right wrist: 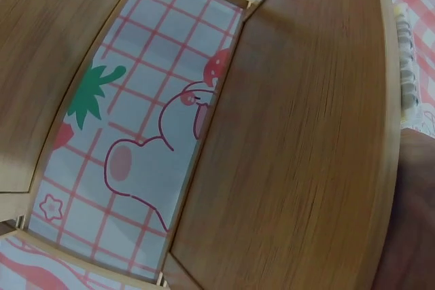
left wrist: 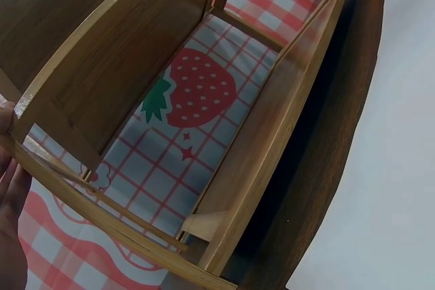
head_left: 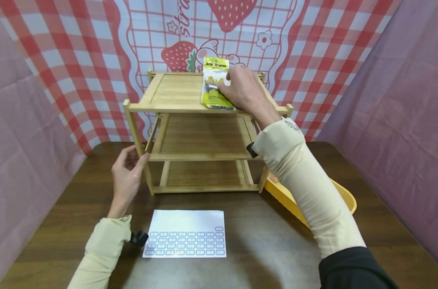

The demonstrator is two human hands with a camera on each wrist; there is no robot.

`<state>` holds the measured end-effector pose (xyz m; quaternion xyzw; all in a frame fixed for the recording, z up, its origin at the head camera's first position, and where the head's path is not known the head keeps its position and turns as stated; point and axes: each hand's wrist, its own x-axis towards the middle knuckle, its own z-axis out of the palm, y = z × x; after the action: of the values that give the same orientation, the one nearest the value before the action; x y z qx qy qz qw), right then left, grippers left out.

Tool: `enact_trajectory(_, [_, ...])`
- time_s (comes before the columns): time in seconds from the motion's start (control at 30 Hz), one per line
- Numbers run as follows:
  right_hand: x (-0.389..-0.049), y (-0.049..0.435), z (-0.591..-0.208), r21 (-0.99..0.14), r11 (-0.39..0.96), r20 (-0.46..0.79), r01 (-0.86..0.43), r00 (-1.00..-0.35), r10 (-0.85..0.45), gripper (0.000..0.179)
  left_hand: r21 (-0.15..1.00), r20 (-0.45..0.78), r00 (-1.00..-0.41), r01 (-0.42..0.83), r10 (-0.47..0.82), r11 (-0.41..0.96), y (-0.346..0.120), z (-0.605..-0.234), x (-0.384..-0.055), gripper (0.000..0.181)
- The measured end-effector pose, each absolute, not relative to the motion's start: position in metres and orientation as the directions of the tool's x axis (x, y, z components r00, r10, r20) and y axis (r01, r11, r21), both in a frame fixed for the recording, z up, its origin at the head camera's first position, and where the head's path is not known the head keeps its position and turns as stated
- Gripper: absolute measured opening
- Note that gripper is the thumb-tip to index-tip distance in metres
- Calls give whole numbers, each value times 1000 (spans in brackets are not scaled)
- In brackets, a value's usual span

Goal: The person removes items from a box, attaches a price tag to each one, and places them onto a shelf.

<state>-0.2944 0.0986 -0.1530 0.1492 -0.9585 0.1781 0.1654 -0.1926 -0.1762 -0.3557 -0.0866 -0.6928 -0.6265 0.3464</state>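
Observation:
A wooden three-tier rack (head_left: 183, 94) stands on the brown table. My right hand (head_left: 244, 88) pinches the right side of a yellow-green packet (head_left: 215, 96) labelled "Artist Brushes", over the front of the top shelf. In the right wrist view, part of that hand (right wrist: 411, 215) shows at the right edge, beyond the shelf board. My left hand (head_left: 126, 172) grips the rack's left front post at middle-shelf height, thumb in front. Fingers (left wrist: 10, 188) of this hand touch the wooden frame in the left wrist view. Whether the packet's base touches the shelf, I cannot tell.
On the table before the rack lies a white sheet (head_left: 184, 233) printed with rows of small boxes. A yellow tray (head_left: 343, 196) sits to the right, partly behind my right forearm. Behind the rack hangs a red-and-white strawberry cloth (head_left: 96, 60), with pink cloth at both sides.

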Motion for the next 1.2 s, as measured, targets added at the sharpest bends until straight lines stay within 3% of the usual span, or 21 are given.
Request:
enact_trajectory(0.27, [-290, 101, -154, -248, 901, 423, -354, -877, -228, 28, 806, 592, -743, 548, -314, 222, -175, -357, -192, 28])
enact_trajectory(0.53, [-269, 109, -153, -310, 860, 482, -404, -847, -224, 32, 800, 599, -734, 565, -320, 202, -180, -376, -207, 28])
enact_trajectory(0.83, [-236, 126, -169, -235, 774, 692, -588, -661, -291, 22, 790, 610, -719, 584, -333, 188, -187, -386, -215, 30])
enact_trajectory(1.07, [-212, 142, -189, -169, 705, 781, -689, -530, -331, 18, 786, 617, -718, 586, -321, 199, -187, -384, -213, 29])
enact_trajectory(1.2, [-204, 153, -201, -158, 678, 805, -718, -491, -332, 16, 794, 606, -727, 574, -323, 199, -185, -385, -214, 30])
